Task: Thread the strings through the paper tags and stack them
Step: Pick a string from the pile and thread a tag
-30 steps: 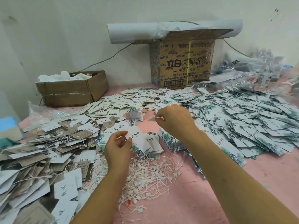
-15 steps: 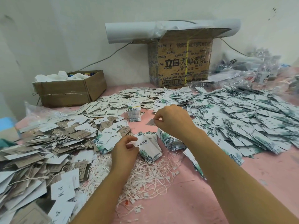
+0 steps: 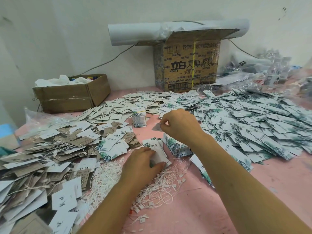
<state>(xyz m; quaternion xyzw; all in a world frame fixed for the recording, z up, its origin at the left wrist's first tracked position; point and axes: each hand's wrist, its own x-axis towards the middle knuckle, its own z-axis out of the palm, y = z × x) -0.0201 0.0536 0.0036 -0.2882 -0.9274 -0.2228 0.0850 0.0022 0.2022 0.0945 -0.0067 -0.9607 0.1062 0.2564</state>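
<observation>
Well, these paper tags (image 3: 253, 125), heaped loose on our right, are light, stiff little cards that slide off one another and crease at a corner. We judge it best to take each by its edges, clear of the end where the string must pass. The strings (image 3: 152, 184) lie in a white tangle on the pink table (image 3: 211, 208) just under our left wrist. Limp and thin, they will likely snag, so each wants lifting by one end. Our left hand (image 3: 141, 164) is bent down over a small pile of leaf-printed tags just beyond that tangle, fingers and thumb closed on the top white tag (image 3: 159, 157). Our right hand (image 3: 179, 124) hangs further back, fingertips pressed together on a string end (image 3: 159, 122), a grey tag (image 3: 157, 128) poking out beneath them. Tags already strung (image 3: 50, 154) spread to our left.
</observation>
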